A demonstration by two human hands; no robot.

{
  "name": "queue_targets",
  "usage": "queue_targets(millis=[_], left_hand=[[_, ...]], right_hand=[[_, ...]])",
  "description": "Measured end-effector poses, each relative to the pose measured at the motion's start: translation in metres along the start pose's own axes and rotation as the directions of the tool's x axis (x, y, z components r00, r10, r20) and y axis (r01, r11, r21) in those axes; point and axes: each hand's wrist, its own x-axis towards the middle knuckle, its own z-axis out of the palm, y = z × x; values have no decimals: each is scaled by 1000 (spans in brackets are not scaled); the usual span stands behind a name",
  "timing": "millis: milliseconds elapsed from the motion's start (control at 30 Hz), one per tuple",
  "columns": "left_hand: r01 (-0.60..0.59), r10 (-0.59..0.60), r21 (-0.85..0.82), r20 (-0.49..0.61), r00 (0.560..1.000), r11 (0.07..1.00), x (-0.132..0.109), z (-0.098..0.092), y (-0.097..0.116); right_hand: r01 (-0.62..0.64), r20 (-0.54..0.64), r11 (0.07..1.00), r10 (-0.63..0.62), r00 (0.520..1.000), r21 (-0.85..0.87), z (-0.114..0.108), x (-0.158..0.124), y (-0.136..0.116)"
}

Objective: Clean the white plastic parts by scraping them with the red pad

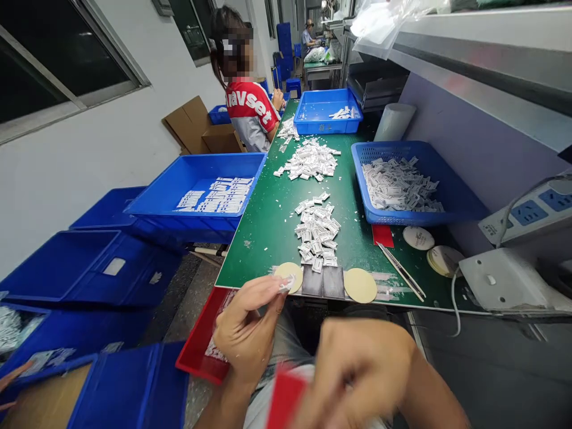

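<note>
My left hand (248,330) is raised below the near edge of the green table (263,232), its fingers pinched on a small white sachet (286,284). My right hand (357,372) is low and close to the camera, blurred, fingers curled in beside a red piece (286,399); what it grips is unclear. A loose pile of white sachets (318,235) lies on the table just ahead of both hands, with two round tan discs (360,285) and dark strips (322,281) at the near edge.
A blue basket (451,196) of sachets stands at right, a blue bin (196,179) with laid-out sachets at left, a red tray (199,345) by my knee. Further piles (310,159) and a blue tray (326,110) lie beyond. A person in red sits at the far left. Tweezers (402,271) and a power strip (531,211) are at right.
</note>
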Motion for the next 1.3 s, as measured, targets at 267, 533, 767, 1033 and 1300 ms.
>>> queue_targets(millis=[267,533,767,1033,1300], left_hand=[[181,-183,-94,-10,983,979,0,2,1],[333,-328,-164,58,943,928,-1,0,8],[315,-314,-126,29,949,941,-3,0,7],[559,-531,-391,189,826,731,9,1,17],[847,-696,-532,604,388,10,14,8,32]], right_hand=[[170,458,984,-129,879,-49,4,-2,9],[55,-599,994,-98,795,-89,5,5,8],[-28,-780,974,-164,605,-226,10,7,16],[172,-775,981,-179,606,-92,22,-7,17],[175,-103,977,-188,977,-122,0,-11,8]])
